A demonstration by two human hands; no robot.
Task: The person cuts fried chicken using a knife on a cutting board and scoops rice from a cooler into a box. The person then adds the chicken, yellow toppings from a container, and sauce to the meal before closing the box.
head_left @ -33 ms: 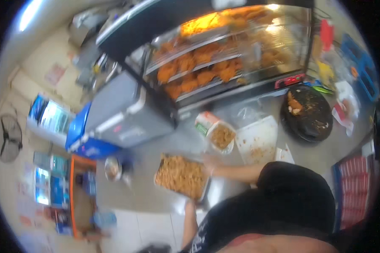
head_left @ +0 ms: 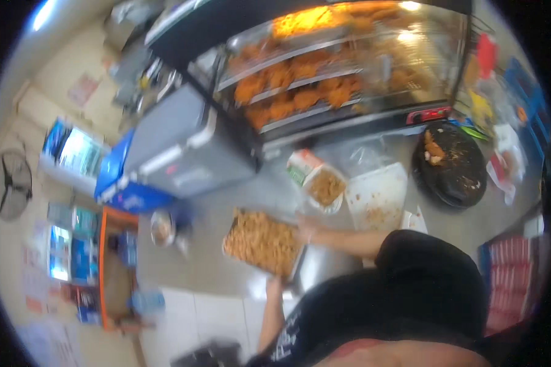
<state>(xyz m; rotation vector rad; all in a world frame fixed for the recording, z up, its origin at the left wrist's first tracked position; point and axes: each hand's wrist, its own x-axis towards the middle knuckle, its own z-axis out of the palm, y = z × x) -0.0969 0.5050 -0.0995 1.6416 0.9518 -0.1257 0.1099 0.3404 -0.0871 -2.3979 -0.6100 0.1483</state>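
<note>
A shallow metal tray heaped with light-brown, chunky breaded-looking food rests on the steel counter, or just over it; I cannot tell which. My left hand is closed on the tray's near edge, its fingers partly hidden beneath the rim. At the right side, my right hand grips the tray's edge, though its fingers are blurred. Just beyond that hand stands an orange, white and green carton beside a white-rimmed container of brown food.
A white cutting board with crumbs and a dark round pan-like item lie to the right. Behind stands a heated display case of fried food. A grey cooler and a small container are at left.
The whole view has shifted slightly, so most things sit a little higher in the picture. Both hands stay on the tray.
</note>
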